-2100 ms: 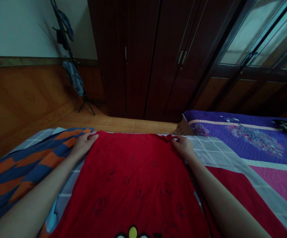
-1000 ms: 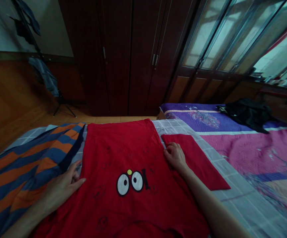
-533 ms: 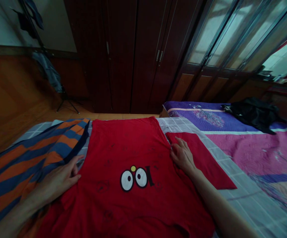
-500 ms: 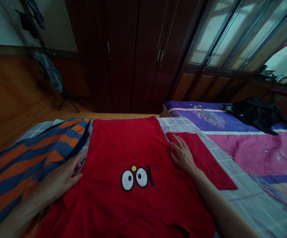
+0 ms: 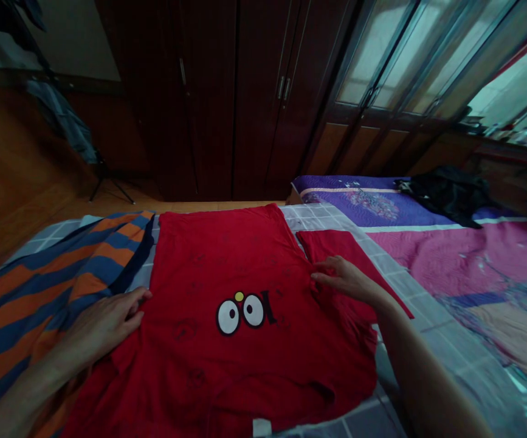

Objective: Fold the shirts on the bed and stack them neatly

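A red T-shirt (image 5: pixel 227 255) lies spread out before me, its collar towards me and a white tag at the neck. Its print shows two cartoon eyes and a yellow dot. At its left edge, my left hand (image 5: pixel 110 319) has thumb and fingers closed on the cloth near the sleeve. My right hand (image 5: pixel 347 278) pinches the opposite side, where the sleeve bunches up. Partly under that hand and forearm is a folded red cloth (image 5: pixel 336 240). An orange and blue striped garment (image 5: pixel 76 261) lies beneath and beside my left forearm.
The clothes lie on a grey checked bed cover (image 5: pixel 327 216). Beyond to the right is a bed with a purple and pink cover (image 5: pixel 427 255), holding a dark garment (image 5: pixel 450 191). A dark wardrobe (image 5: pixel 213 121) stands ahead; a clothes stand (image 5: pixel 101 173) is at the left.
My right hand has come nearer and its spread fingers have closed on the shirt's side, gathering the sleeve. My left fingers have drawn together at the left edge. The view has shifted slightly.
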`<state>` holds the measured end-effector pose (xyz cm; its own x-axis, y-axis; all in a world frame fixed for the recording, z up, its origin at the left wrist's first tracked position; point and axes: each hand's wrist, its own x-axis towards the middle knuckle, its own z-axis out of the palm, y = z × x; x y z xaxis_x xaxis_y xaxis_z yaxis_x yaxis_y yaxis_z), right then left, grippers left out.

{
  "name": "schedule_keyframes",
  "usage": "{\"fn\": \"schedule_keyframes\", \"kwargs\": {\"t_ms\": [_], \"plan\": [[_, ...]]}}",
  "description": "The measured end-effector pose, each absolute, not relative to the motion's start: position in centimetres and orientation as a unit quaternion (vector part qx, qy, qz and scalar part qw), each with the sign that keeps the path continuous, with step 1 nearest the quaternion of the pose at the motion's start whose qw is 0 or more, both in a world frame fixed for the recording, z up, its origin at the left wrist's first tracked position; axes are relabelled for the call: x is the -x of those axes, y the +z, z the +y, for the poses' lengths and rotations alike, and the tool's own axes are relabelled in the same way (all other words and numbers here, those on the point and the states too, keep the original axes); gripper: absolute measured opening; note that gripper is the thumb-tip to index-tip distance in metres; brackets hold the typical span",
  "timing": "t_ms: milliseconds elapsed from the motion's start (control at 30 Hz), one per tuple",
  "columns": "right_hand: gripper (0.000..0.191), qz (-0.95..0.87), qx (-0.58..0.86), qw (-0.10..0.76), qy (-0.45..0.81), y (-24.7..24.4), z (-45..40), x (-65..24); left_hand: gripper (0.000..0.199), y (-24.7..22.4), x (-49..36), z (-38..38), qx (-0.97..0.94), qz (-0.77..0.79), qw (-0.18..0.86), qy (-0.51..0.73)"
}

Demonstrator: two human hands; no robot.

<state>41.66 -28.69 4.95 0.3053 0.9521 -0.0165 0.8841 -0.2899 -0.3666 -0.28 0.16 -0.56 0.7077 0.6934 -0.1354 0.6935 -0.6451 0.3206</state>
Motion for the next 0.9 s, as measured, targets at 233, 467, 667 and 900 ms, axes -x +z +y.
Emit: {"fn": "schedule_keyframes", "kwargs": {"t_ms": [233, 467, 667, 900], "plan": [[0.022, -0.511, 0.819, 0.236, 0.111, 4.4, -32.9, -39.0, 0.035, -1.4, 0.6, 0.9, -0.897, 0.384, 0.219, -0.002], [0.039, -0.283, 0.918, 0.266, 0.078, 2.3, -36.3, -39.1, 0.037, -0.4, 0.1, 0.6, -0.885, 0.398, 0.243, -0.017], [0.051, -0.275, 0.935, 0.203, 0.096, 2.6, -37.7, -37.2, 0.041, 0.0, -0.2, 0.3, -0.884, 0.402, 0.237, -0.023], [0.042, -0.278, 0.945, 0.151, 0.089, 2.3, -40.0, -35.6, 0.033, -1.2, 0.7, 1.0, -0.907, 0.370, 0.203, 0.000]]}}
